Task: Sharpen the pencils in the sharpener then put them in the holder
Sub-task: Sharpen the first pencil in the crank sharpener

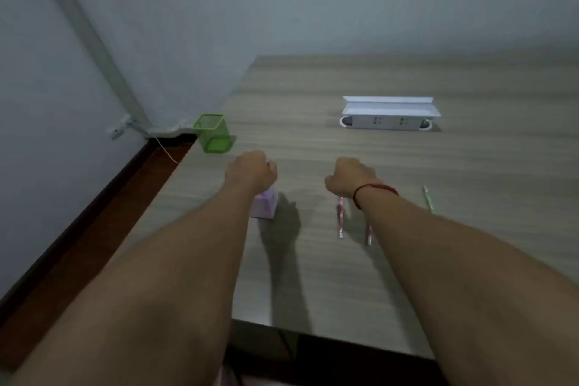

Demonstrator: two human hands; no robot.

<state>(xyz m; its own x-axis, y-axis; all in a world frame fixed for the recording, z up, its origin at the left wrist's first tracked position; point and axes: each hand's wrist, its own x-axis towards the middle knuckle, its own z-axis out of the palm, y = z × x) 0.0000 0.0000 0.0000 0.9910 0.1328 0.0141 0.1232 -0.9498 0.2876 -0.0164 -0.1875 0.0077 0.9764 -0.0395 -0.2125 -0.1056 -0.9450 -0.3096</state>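
Both arms reach out over the table (313, 276). The left grip (250, 171) hangs knuckles-up just above the pink sharpener (264, 207), w/ the wrist hiding the sharpener's top. Its fingers curl under, away from cam, so can't tell if it's clenched or grasping sth. Same for the right grip (347, 177): fingers tucked out of sight, state can't be told. A red string (374, 189) goes round that wrist.

3 pencils lie flat on the table. The first pink pencil (340, 218) is just below the right wrist, the second pink pencil (369, 233) is partly under the forearm, and the green pencil (428, 199) is further right, apart from both.

The green mesh holder (211, 135) stands upright at the far-left table edge, near the left grip but not touching. The white socket box (388, 114), lid up, sits further back. Pic is blurry.
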